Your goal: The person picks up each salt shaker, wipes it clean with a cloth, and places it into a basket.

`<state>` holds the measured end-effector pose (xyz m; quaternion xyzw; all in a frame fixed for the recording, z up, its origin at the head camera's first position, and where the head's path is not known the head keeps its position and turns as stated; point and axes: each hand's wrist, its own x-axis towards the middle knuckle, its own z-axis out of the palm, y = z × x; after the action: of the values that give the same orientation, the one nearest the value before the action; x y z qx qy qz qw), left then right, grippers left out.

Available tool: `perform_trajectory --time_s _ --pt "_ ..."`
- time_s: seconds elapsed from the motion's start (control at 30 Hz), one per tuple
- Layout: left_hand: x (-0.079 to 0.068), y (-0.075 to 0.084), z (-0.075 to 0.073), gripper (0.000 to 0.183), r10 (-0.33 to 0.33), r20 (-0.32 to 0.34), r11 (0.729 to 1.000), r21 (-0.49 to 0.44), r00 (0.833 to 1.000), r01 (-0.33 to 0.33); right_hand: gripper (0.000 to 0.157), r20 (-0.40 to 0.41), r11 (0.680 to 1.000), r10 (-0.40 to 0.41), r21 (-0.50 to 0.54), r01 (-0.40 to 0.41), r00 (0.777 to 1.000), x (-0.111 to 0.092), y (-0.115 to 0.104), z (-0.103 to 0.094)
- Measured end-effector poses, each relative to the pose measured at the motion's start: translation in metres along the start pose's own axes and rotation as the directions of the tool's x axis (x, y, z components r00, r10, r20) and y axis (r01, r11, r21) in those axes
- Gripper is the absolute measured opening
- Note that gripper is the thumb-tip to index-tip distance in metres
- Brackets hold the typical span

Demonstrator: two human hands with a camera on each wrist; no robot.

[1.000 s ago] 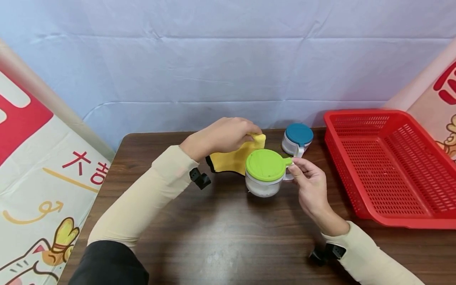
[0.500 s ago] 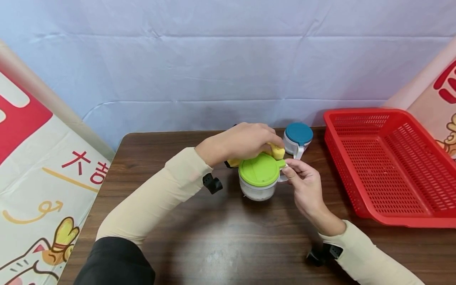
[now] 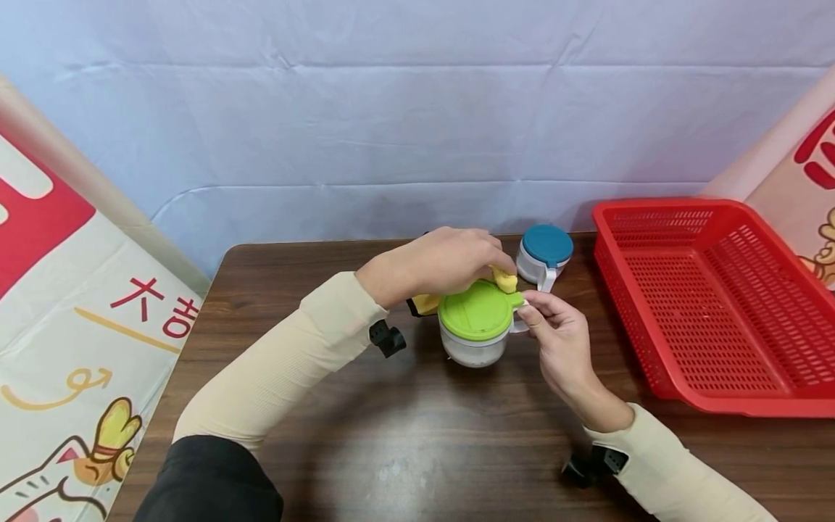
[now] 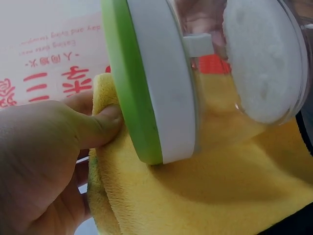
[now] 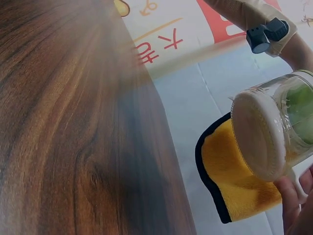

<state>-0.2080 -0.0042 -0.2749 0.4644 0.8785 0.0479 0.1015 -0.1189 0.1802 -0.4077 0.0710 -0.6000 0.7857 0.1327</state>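
My right hand (image 3: pixel 564 341) holds a clear seasoning jar (image 3: pixel 475 351) by its white handle (image 3: pixel 520 327), thumb and fingers pinched beside the tab of the green lid (image 3: pixel 472 312). White material shows at the jar's bottom, and its underside faces the right wrist camera, raised off the table. From the far side, my left hand (image 3: pixel 443 261) reaches over with a yellow cloth (image 4: pixel 220 181) pinched between thumb and fingers. A fold of that cloth touches the lid's edge near the tab. The rest, trimmed in black, hangs behind the jar in the right wrist view.
A similar jar with a blue lid (image 3: pixel 548 245) stands behind, near the table's back edge. To the right is a red perforated basket (image 3: pixel 672 370). The brown wooden table (image 3: pixel 365 435) meets a pale cloth backdrop (image 3: pixel 391 130) at its back.
My left hand has moved right, bringing the cloth from behind the jar onto the lid's edge near the tab. The jar has shifted slightly left and nearer in my right hand.
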Motion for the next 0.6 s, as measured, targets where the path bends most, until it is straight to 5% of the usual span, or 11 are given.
perform_trajectory --time_s 0.6 --pt "-0.008 -0.014 0.004 0.034 -0.024 -0.017 1.0 0.008 1.0 0.024 0.027 -0.013 1.0 -0.004 -0.019 0.004 1.0 0.0 -0.001 0.0"
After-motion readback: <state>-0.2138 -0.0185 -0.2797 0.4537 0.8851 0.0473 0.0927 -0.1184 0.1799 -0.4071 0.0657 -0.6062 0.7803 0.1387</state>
